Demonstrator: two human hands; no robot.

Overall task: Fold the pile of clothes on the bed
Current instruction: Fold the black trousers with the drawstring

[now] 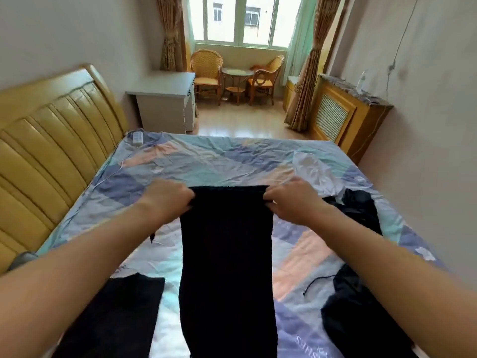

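A long dark garment (pixel 227 267) hangs nearest, running down between the two forearms, its top edge stretched flat between the hands. The left hand (pixel 167 196) and the right hand (pixel 291 197) each curl their fingers round one upper corner and pinch it. Under them lies the bed's patchwork sheet (pixel 232 161), with a folded dark cloth (pixel 116 313) below the left arm, more dark clothes (pixel 361 208) beside the right hand, a padded headboard (pixel 51 140) left, and a window (pixel 242 19) with wicker chairs (pixel 206 71) beyond.
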